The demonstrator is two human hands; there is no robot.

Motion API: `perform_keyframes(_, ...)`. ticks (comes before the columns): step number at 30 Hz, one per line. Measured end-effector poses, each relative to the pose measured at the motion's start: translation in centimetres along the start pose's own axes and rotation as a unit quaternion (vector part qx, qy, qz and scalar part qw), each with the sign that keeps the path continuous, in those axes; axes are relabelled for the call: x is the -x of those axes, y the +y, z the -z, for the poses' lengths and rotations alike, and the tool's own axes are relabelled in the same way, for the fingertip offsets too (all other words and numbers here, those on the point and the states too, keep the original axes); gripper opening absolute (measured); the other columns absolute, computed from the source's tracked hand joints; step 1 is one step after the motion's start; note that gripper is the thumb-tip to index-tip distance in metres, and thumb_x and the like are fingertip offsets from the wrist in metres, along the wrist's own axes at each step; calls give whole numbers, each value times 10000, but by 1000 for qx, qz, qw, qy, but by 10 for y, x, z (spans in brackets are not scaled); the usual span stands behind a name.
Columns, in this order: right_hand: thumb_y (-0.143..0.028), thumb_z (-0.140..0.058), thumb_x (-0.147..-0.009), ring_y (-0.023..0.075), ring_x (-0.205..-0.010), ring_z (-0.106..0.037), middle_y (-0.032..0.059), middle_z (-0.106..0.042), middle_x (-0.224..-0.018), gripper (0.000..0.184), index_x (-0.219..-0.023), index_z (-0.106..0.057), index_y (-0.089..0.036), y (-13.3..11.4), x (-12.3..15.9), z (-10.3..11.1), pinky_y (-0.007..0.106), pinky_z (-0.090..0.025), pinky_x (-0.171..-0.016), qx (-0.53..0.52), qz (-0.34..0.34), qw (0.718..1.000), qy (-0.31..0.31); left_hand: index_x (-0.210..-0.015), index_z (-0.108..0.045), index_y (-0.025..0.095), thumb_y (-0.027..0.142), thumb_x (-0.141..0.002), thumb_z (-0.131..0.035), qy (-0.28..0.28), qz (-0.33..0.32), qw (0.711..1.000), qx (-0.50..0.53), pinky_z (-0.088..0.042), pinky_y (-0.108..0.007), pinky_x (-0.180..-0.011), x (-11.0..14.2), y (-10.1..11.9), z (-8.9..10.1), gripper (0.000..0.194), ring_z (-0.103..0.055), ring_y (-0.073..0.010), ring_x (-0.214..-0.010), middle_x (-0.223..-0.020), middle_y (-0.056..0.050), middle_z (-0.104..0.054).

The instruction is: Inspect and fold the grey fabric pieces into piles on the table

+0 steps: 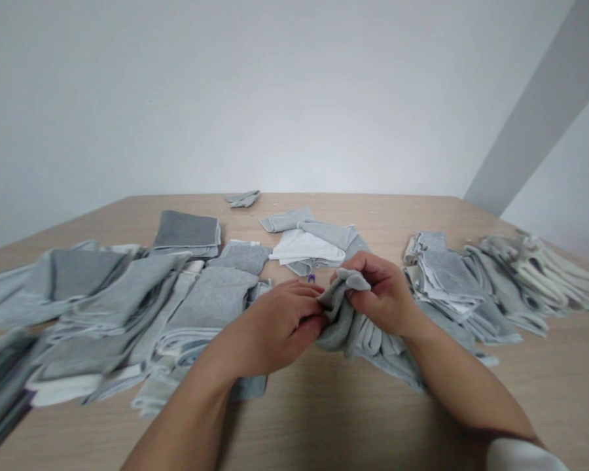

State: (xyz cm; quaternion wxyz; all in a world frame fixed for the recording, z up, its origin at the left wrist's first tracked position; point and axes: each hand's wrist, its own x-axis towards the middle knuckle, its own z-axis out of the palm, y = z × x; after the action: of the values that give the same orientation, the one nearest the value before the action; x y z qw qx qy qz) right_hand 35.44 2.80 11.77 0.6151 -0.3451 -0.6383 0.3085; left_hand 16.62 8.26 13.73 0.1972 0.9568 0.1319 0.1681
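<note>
A grey knit cloth piece [341,314] is bunched between my two hands above the middle of the table. My left hand [287,320] pinches its left side with bent fingers. Higher up on the right, my right hand [377,291] grips the cloth near its folded-over top edge, between thumb and fingers. Just beyond the hands lies a small purple object [311,278], too small to name. More grey cloth [385,350] rests on the table below my right hand, partly hidden by it.
Stacks of folded grey cloth [206,297] cover the left side, with a darker stack [189,232] behind. White and grey pieces [307,245] lie past my hands. Further piles [446,275] and cream-edged pieces [544,268] stand right. A small scrap [243,199] lies near the table's [402,212] far edge.
</note>
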Motion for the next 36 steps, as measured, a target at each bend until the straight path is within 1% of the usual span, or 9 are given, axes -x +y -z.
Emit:
perform_keyframes(6, -94, -636, -699, 94, -575, -482, -28, -552, -661, 125, -751, -563, -181, 4, -1, 0, 212, -379, -543, 2, -24, 1000, -15, -740, -637, 181, 95, -780, -568, -37, 39, 998, -45, -465, -293, -846, 3, -7, 2, 117, -609, -183, -922, -907, -26, -678)
perform_keyframes(11, -166, -689, -775, 100, -623, -507, -21, -564, -695, 107, -812, -590, -182, 10, -2, 4, 221, -401, -581, 6, -20, 1000, -23, -792, -612, 193, 131, -849, -510, -13, 60, 996, -61, -463, -257, -709, 8, -6, 9, 132, -613, -160, -820, -895, -19, -669)
perform_keyframes(15, -237, -723, -808, 108, -688, -558, 1, -623, -763, 150, -845, -592, -176, 14, -5, 6, 232, -433, -634, -6, 6, 1000, -27, -834, -630, 206, 172, -879, -499, 63, 69, 992, -81, -477, -278, -720, 13, -4, 15, 142, -631, -173, -830, -880, -22, -674)
perform_keyframes(20, -259, -728, -814, 99, -659, -547, -22, -610, -728, 165, -842, -584, -183, 17, -7, 9, 225, -426, -619, 4, 20, 1000, 3, -927, -667, 184, 150, -874, -513, 202, -4, 973, -108, -497, -314, -874, 17, -7, 15, 167, -650, -195, -995, -1042, -68, -707)
perform_keyframes(23, -266, -726, -815, 101, -659, -546, -26, -606, -723, 163, -832, -585, -187, 18, -8, 9, 226, -424, -619, 19, 19, 1000, 5, -957, -663, 159, 150, -874, -538, 266, -36, 955, -126, -497, -277, -851, 18, -7, 14, 150, -663, -173, -952, -1018, -72, -714)
perform_keyframes(25, -260, -729, -810, 100, -660, -546, -30, -602, -717, 164, -822, -583, -187, 17, -7, 9, 227, -426, -625, 20, 21, 1000, 4, -968, -656, 161, 166, -888, -536, 285, -20, 950, -125, -491, -254, -795, 19, -7, 14, 144, -665, -155, -890, -963, -53, -716)
perform_keyframes(29, -213, -724, -810, 97, -679, -565, -26, -621, -744, 138, -847, -594, -187, 14, -7, 10, 223, -439, -641, 4, 34, 999, 4, -962, -645, 202, 192, -903, -531, 249, 14, 967, -57, -469, -245, -684, 20, -5, 18, 129, -648, -132, -775, -887, -12, -707)
perform_keyframes(33, -202, -724, -808, 97, -677, -570, -21, -628, -753, 130, -854, -604, -188, 9, -6, 11, 214, -448, -625, 14, 42, 999, 29, -874, -624, 226, 155, -856, -599, 205, -49, 973, 96, -491, -263, -743, 23, 0, 23, 78, -649, -145, -847, -968, -12, -688)
perform_keyframes(36, -205, -725, -807, 101, -686, -582, -16, -638, -761, 128, -859, -610, -188, 5, -5, 10, 217, -461, -628, 27, 53, 998, 19, -809, -612, 216, 163, -843, -610, 161, -70, 970, 165, -497, -280, -723, 27, 6, 25, 63, -632, -151, -794, -900, -17, -668)
